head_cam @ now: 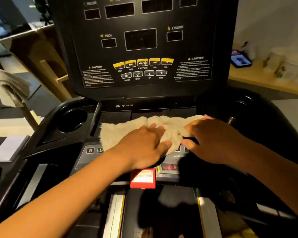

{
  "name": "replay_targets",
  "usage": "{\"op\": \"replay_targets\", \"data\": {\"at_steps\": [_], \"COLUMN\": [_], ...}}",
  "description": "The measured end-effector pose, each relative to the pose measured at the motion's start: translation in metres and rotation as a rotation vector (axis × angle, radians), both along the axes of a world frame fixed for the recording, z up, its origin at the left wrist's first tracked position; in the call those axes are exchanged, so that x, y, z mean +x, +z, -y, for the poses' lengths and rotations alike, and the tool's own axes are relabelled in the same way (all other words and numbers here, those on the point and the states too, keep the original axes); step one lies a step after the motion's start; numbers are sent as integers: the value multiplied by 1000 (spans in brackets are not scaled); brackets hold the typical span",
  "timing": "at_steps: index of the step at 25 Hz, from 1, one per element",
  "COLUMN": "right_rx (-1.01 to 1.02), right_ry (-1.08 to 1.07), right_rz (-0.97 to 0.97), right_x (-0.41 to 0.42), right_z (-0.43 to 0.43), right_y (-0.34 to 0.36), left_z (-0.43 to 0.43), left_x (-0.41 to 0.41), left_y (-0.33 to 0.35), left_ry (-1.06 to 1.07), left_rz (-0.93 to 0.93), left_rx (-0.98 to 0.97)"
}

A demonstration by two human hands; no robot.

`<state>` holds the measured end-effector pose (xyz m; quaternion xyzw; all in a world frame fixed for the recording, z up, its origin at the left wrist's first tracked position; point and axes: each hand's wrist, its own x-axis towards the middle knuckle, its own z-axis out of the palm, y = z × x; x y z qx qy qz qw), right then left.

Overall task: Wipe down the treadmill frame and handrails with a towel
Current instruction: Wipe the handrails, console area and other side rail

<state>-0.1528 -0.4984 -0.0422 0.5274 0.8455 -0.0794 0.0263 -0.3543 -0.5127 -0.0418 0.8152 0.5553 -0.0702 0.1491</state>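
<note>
- Head view, cream towel [124,134]: spread flat on the treadmill's [222,93] control ledge just below the upright console [139,48], left part lying smooth, middle bunched into a fold.
- Left hand [144,148]: palm down on the towel, fingers [153,127] and thumb pinching the bunched fold from the left.
- Right hand [212,140]: gripping the same fold from the right, fingers [194,126] curled over the cloth, thumb beneath.
- Number buttons [90,150]: just beside the towel's lower left edge, partly covered.
- Red safety tag [142,178]: under the left wrist, above the belt [162,212].
- Cup holder [72,121]: left of the towel, apart from it.
- Second cloth [10,86]: draped over a wooden frame, far left.
- Phone [240,60]: on the tabletop [248,79] at right, screen lit.
</note>
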Motion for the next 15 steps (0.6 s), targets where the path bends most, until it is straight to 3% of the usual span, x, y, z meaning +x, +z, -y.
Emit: {"op": "replay_targets", "data": {"at_steps": [2, 5, 7, 12, 15], "right_rx": [5, -51, -101, 86, -42], "right_ry": [-20, -97, -133, -97, -144], "right_rz": [-1, 148, 123, 91, 193], "right_x": [3, -5, -11, -13, -14], "right_z": [-5, -33, -41, 15, -3], "right_y": [-3, -5, -2, 11, 11], "left_z": [-11, -39, -47, -12, -33], "left_x": [3, 30, 29, 5, 19], "left_y": [-3, -15, -22, -18, -33], "left_ry": [-33, -51, -9, -135, -107], "left_rz": [6, 79, 137, 84, 182], "left_rx": [-24, -39, -28, 53, 41]}}
